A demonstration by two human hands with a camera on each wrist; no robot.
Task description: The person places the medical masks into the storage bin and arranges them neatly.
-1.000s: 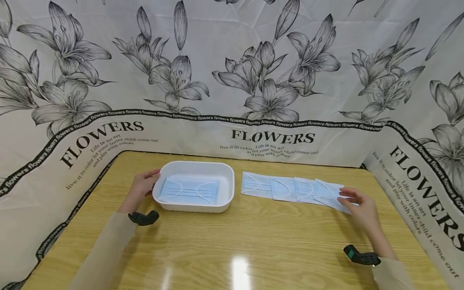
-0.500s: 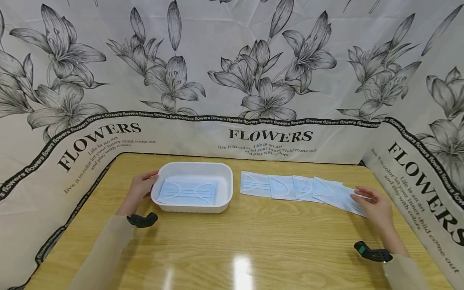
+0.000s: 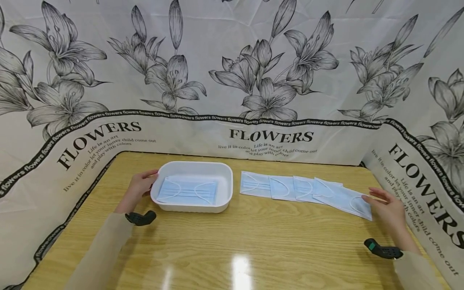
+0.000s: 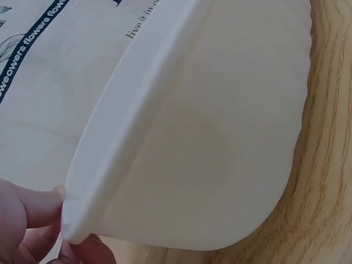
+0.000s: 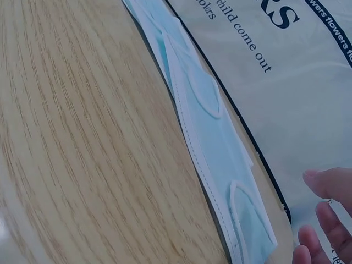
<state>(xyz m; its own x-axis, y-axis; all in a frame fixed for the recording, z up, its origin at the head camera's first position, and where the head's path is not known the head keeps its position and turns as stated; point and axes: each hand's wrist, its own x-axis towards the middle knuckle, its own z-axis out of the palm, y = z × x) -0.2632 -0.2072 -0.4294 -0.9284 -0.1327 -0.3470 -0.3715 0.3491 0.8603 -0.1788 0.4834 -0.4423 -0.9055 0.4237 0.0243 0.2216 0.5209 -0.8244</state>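
My left hand (image 3: 135, 191) pinches the left rim of a white plastic tray (image 3: 195, 208); in the left wrist view, the thumb (image 4: 47, 206) lies against one side of the rim, with fingertips at the other. A pale blue face mask (image 3: 186, 192) with white ear loops lies flat in the tray. To the tray's right, several blue face masks (image 3: 255, 184) overlap in a row. The rightmost mask (image 3: 340, 197) slants towards me. Just beyond its right end is my right hand (image 3: 389, 209), fingers loosely spread and holding nothing; the right wrist view shows the fingers apart from the mask (image 5: 214, 137).
Both the tray and the masks are on a wood-grain table (image 3: 217, 245). A white curtain (image 3: 268, 141) printed with flowers and lettering stands along the back and both sides, close to the right hand. Each wrist carries a black device (image 3: 141, 218).
My right hand has moved right, off the rightmost mask, uncovering its right ear loop. That mask's right end has shifted right and towards me. The left hand still holds the tray.
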